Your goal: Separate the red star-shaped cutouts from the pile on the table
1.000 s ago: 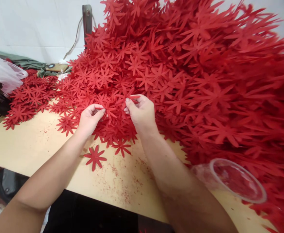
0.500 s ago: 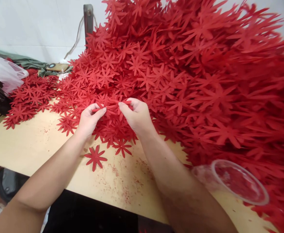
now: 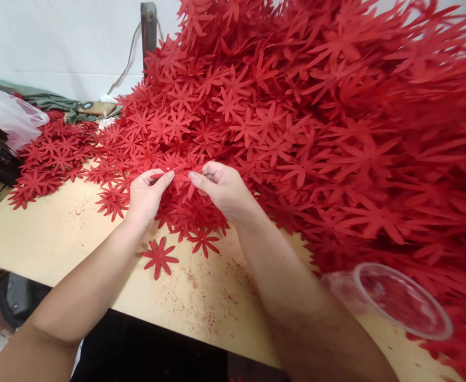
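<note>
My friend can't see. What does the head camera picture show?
A person's left hand and right hand pinch red flower-shaped cutouts in front of a huge heap of similar ones. One cutout lies apart on the pale table, and a clear plastic tub is at the right.

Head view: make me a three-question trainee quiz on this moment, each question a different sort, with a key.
1. True or false: the left hand and the right hand both pinch red petals.
2. Which is nearest the right forearm?
A) white bag
B) clear tub
C) black box
3. Fill in: the loose red flower in front of the pile rests on the ____.

Key:
1. True.
2. B.
3. Table.
</note>
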{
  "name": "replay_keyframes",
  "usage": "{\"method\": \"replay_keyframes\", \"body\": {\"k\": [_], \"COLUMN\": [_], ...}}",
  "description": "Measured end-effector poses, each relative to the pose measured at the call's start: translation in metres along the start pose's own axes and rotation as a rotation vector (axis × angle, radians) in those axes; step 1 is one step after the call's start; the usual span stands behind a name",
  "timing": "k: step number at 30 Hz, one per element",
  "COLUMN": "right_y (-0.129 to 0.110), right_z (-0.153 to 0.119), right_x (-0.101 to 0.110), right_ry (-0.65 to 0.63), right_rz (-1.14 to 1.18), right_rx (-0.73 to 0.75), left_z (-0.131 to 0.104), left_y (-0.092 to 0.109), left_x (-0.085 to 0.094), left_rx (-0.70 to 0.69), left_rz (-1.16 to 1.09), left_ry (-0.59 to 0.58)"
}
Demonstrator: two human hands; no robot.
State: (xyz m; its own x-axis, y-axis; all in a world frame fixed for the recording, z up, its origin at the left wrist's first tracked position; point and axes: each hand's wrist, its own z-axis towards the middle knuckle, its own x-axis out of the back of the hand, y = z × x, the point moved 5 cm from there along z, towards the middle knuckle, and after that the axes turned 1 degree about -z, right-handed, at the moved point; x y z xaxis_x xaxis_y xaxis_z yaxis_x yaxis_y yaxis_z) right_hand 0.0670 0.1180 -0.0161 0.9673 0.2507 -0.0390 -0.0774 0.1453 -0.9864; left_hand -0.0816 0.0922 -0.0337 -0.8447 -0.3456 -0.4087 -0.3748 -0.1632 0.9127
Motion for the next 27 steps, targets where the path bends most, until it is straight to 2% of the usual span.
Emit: {"method": "replay_keyframes", "body": {"k": [2, 4, 6, 9, 11, 14, 20, 23, 27], "right_y": [-0.001, -0.001, -0.001, 0.004, 0.008, 0.011, 0.003, 0.004, 0.007], "right_z": [0.001, 0.002, 0.001, -0.001, -0.003, -0.003, 0.000, 0.004, 0.008], "right_x": [0.009, 0.016, 0.017, 0.006, -0.002, -0.006, 0.001, 0.013, 0.027], "right_ry": [0.066, 0.111, 0.088, -0.047, -0.120, -0.123, -0.060, 0.053, 0.261], "right_rz": [0.013, 0.027, 0.009, 0.005, 0.060, 0.112, 0.149, 0.200, 0.052], "right_rx": [0.005, -0.002, -0.014, -0.075, -0.136, -0.161, -0.076, -0.052, -0.019], "left_z": [0.007, 0.012, 0.011, -0.001, -0.008, -0.009, 0.002, 0.010, 0.013], "left_y": [0.002, 0.005, 0.007, 0.007, 0.005, 0.003, 0.003, 0.006, 0.004], "left_x": [0.008, 0.012, 0.008, -0.009, -0.015, -0.013, -0.001, 0.007, 0.007], "left_rx": [-0.012, -0.030, -0.047, -0.065, -0.069, -0.075, -0.001, 0.011, 0.076], "left_rz": [-0.023, -0.048, -0.035, 0.061, 0.116, 0.134, -0.020, -0.126, -0.179], "left_ry": [0.056, 0.064, -0.030, -0.267, -0.317, -0.200, -0.026, 0.035, -0.021]}}
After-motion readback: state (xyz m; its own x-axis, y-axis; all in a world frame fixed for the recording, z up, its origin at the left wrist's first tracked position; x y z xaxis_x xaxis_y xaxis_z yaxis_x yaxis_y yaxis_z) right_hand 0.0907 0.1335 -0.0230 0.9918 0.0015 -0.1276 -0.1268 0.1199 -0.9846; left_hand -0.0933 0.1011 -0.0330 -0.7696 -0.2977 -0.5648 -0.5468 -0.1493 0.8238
